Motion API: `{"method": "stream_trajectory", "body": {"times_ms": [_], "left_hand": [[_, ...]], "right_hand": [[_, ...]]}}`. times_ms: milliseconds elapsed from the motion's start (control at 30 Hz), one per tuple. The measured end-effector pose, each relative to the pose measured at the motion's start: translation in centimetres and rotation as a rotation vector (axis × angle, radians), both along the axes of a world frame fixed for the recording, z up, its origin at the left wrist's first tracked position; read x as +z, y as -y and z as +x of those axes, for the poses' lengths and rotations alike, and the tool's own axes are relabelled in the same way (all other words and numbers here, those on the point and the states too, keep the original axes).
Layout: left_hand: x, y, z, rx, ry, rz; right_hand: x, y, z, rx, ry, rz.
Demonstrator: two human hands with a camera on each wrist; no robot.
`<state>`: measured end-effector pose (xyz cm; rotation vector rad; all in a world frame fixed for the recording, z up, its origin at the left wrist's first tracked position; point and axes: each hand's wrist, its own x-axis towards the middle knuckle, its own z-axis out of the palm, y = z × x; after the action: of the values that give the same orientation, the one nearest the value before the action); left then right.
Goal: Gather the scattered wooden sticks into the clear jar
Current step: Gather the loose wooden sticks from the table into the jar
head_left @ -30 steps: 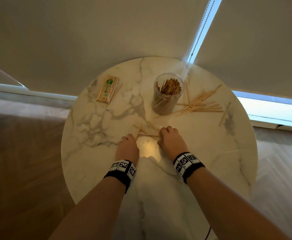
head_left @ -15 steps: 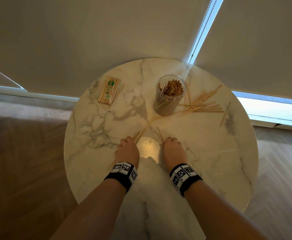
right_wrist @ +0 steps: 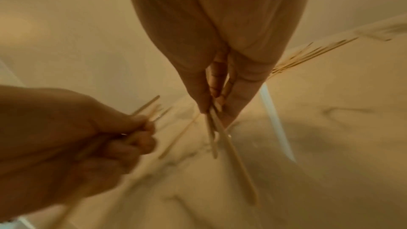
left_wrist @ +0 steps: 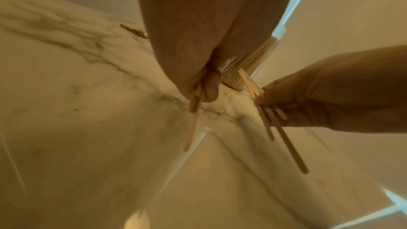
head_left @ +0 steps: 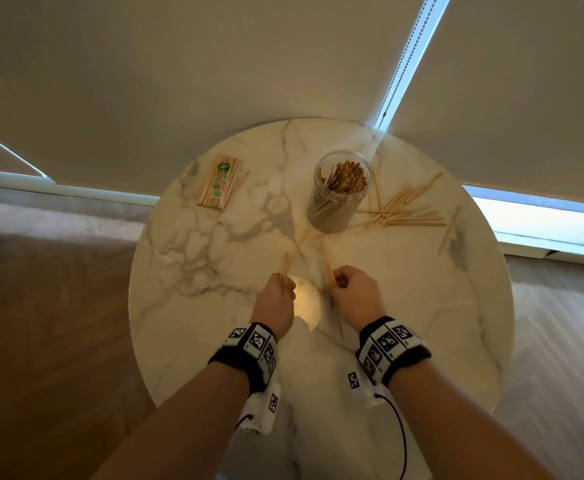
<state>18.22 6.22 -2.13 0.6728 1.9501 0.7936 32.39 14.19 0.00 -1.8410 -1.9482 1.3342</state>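
My left hand (head_left: 276, 295) pinches a few thin wooden sticks (head_left: 285, 266) above the round white marble table (head_left: 193, 306); my right hand (head_left: 352, 289) curls tight round another small bundle (left_wrist: 267, 119). The clear cylindrical plastic jar (head_left: 339, 199) stands upright beyond both hands, packed with sticks, more scattered flat sticks (head_left: 404, 213) lying just right of it.

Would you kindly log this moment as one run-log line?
left hand: grips sticks | right hand: grips sticks | clear jar: upright, part-filled | loose sticks: right of jar
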Motion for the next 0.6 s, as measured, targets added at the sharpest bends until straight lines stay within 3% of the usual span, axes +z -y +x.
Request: {"method": "stream_trajectory", "body": {"times_ms": [100, 167, 400, 500, 600], "left_hand": [[0.7, -1.1, 1.0, 0.114, 0.141, 0.076], [1.5, -1.6, 1.4, 0.131, 0.189, 0.089], [1.1, -1.7, -0.7, 0.044, 0.009, 0.052], [0.8, -1.9, -2.5, 0.156, -0.021, 0.098], [0.4, -2.4, -4.5, 0.349, 0.026, 0.089]], "right_hand": [[0.3, 0.7, -1.8, 0.036, -0.193, -0.051], [0.4, 1.1, -2.9, 0.05, -0.227, -0.06], [0.5, 1.5, -5.2, 0.244, -0.126, 0.031], [1.7, 0.5, -6.2, 0.356, -0.113, -0.005], [1.5, -2.6, -6.9, 0.361, 0.079, 0.125]]}}
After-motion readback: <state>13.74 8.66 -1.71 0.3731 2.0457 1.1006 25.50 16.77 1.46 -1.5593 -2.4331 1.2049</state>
